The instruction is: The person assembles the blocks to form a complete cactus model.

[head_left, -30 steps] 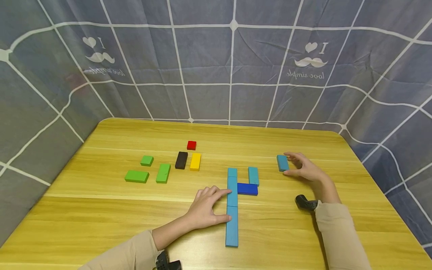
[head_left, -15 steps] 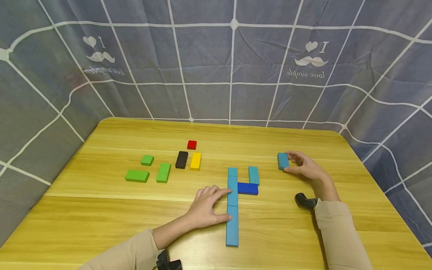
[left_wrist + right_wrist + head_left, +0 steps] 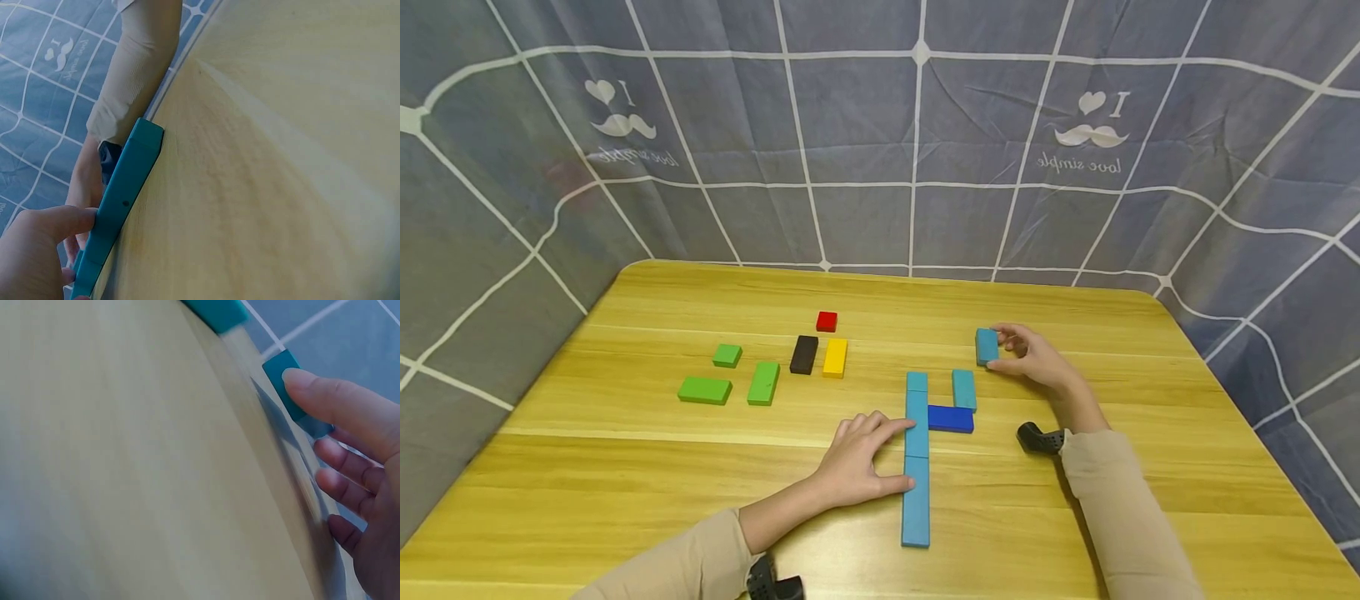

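My right hand (image 3: 1037, 362) pinches a light blue block (image 3: 987, 347) between thumb and fingers. In the right wrist view the held block (image 3: 284, 381) is above the table, thumb on its face. A row of light blue blocks (image 3: 916, 500), laid end to end, runs toward me. My left hand (image 3: 853, 467) rests at its left side, thumb and index finger spread and touching it; in the left wrist view the thumb presses the row (image 3: 119, 206). A dark blue block (image 3: 951, 419) lies crosswise against the row's right side, with another light blue block (image 3: 964, 389) standing off its far end.
Left of the row lie a yellow block (image 3: 835, 358), a black block (image 3: 803, 355), a small red block (image 3: 827, 322) and green blocks (image 3: 763, 383). They rest on a wooden table (image 3: 625, 483). A grey checked curtain (image 3: 865, 125) hangs behind and at both sides.
The right hand has lifted the light blue block and carried it left, to just beyond the light blue block by the dark blue one. The left hand has stayed in place.
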The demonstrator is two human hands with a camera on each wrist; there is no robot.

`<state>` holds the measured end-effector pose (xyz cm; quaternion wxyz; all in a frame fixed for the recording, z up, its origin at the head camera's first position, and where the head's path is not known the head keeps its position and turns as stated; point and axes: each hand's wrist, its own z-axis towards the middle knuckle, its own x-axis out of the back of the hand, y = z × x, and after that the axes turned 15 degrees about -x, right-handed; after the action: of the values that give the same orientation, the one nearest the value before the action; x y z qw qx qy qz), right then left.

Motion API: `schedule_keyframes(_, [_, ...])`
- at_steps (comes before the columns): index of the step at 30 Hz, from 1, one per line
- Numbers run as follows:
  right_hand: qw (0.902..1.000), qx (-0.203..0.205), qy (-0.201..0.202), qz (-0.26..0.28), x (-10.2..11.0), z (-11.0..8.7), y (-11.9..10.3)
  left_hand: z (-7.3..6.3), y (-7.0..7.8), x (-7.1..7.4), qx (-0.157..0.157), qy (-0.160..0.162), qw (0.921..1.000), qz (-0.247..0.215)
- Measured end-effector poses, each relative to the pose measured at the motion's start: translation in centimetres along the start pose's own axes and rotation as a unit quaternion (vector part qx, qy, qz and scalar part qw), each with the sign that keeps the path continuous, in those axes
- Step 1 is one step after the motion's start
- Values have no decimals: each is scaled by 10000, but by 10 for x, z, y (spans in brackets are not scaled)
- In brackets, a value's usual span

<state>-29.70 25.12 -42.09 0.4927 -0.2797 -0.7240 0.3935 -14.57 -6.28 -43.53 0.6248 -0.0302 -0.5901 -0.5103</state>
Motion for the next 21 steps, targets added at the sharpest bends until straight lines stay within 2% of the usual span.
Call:
schedule_keyframes(6, [9999,129,-55,2,-13,8,-11,0,1,1,-39,32,10000,-6])
schedule_keyframes(13, [9994,272,-201,-63,-25,2,-36,0,0,0,-110,98,9999,61])
schedule_keyframes(16, [9990,343,-291,-81,-27,6,-35,0,0,0,-112,95,9999,77])
schedule_keyframes(21, [9985,285,-366,-279,-27,18,-19,0,0,0,-53,38,10000,41])
